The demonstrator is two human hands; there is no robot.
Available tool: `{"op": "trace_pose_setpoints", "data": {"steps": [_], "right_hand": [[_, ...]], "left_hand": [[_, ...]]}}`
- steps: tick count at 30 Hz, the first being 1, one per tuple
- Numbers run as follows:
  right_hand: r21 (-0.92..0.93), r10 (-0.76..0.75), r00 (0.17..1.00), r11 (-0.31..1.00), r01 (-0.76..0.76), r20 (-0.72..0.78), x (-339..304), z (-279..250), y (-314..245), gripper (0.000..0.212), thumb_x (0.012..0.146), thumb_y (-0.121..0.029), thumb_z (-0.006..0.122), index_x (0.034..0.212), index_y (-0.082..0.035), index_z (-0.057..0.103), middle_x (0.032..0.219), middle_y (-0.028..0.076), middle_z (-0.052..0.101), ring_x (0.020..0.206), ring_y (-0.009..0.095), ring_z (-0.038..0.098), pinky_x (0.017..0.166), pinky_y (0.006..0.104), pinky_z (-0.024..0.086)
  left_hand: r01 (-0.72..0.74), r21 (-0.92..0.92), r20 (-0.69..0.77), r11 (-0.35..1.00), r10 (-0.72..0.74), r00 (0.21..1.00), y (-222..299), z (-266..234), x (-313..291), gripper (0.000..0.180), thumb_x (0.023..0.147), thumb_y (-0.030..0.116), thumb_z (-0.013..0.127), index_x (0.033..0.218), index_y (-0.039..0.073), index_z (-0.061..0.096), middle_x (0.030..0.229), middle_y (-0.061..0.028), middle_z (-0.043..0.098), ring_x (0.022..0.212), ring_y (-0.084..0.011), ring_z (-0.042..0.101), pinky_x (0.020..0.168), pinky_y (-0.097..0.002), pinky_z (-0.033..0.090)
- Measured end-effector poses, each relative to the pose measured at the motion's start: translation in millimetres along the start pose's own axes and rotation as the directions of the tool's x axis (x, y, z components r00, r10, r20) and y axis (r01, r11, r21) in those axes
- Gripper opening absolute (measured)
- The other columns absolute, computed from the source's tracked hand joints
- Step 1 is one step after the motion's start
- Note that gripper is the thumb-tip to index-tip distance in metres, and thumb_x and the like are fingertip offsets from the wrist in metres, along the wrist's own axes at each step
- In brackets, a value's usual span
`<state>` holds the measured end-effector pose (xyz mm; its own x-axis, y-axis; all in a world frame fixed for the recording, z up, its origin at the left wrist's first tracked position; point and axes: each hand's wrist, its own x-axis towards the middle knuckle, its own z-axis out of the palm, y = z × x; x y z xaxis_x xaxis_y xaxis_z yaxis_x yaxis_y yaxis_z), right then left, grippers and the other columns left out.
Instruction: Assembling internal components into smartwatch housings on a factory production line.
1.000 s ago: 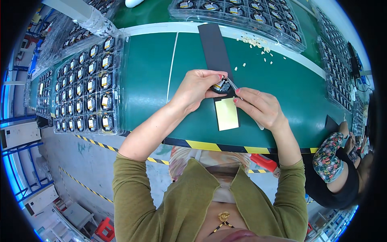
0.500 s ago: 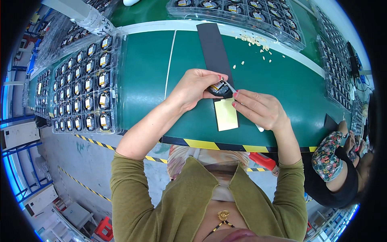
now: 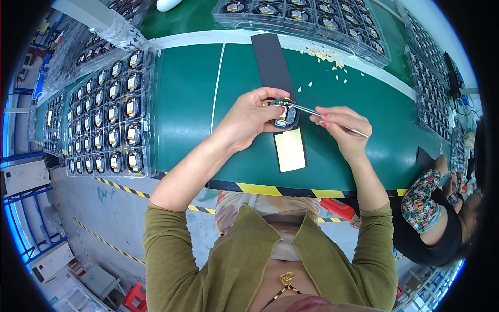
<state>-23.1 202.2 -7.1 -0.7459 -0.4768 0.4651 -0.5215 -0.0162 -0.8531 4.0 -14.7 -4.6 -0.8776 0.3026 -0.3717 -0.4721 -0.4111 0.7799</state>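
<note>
The left grip [image 3: 248,118] had it, closed firmly round the round black module [image 3: 285,117], thumb laid across the face and the fingers wrapped at the far rim! In from the right came the answer: the right grip [image 3: 345,127] was pinched on a slim metal tool [image 3: 305,109], its shaft slanting leftward, the tip right at the upper part of the module; whether it actually touched, you couldn't tell.

Just below both grips, nearer the body, a pale yellow pad [image 3: 290,151] lay with a dark edge showing around it. Straight beyond the left grip, a long dark strip [image 3: 271,60] ran away across the green desk [image 3: 187,93]. And past the right grip, up and away, a scatter of cream-coloured bits [image 3: 326,55], bunched at the far side with a few strays lying nearer!

Well off to the left of the left grip, a clear tray [image 3: 151,104] showed rows of similar black modules; another full clear tray [image 3: 291,26] sat beyond both grips. Nearer than the grips, black-and-yellow tape [image 3: 260,189] marked the desk's edge, and far right of the right grip, a co-worker's floral sleeve [image 3: 423,200].
</note>
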Motion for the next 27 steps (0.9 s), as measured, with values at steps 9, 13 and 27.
{"op": "trace_pose_setpoints", "data": {"steps": [9,13,27], "right_hand": [[0.219,0.178,0.979,0.963,-0.154,-0.095,1.0,5.7,3.9,0.015,0.075,0.013,0.056,0.087,0.006,0.063,0.091,0.018,0.061,0.081,0.028,0.064,0.072,0.032,0.055],[0.276,0.216,0.971,0.944,-0.18,-0.105,1.0,4.6,5.1,0.016,0.076,0.012,0.055,0.088,0.005,0.063,0.091,0.018,0.061,0.081,0.028,0.064,0.073,0.0323,0.055],[0.306,0.117,0.99,0.948,-0.086,-0.084,-7.4,7.6,16.4,0.017,0.077,0.012,0.053,0.089,0.005,0.062,0.096,0.02,0.06,0.086,0.031,0.062,0.075,0.0352,0.054]], "left_hand": [[0.004,-0.004,-0.046,1.0,-0.004,0.999,3.4,4.3,-2.0,0.03,0.085,0.0,0.044,0.115,-0.002,0.048,0.099,-0.0117,0.056,0.085,-0.0184,0.06,0.073,-0.0338,0.056],[0.018,-0.001,-0.046,1.0,-0.018,0.999,4.0,6.3,-3.6,0.029,0.085,0.001,0.044,0.113,-0.004,0.049,0.099,-0.0118,0.057,0.086,-0.0181,0.06,0.072,-0.0339,0.056],[-0.029,-0.053,-0.047,0.998,0.026,0.999,5.5,9.8,-9.8,0.027,0.085,0.001,0.046,0.111,-0.007,0.049,0.095,-0.012,0.057,0.082,-0.018,0.061,0.067,-0.0316,0.058]]}}
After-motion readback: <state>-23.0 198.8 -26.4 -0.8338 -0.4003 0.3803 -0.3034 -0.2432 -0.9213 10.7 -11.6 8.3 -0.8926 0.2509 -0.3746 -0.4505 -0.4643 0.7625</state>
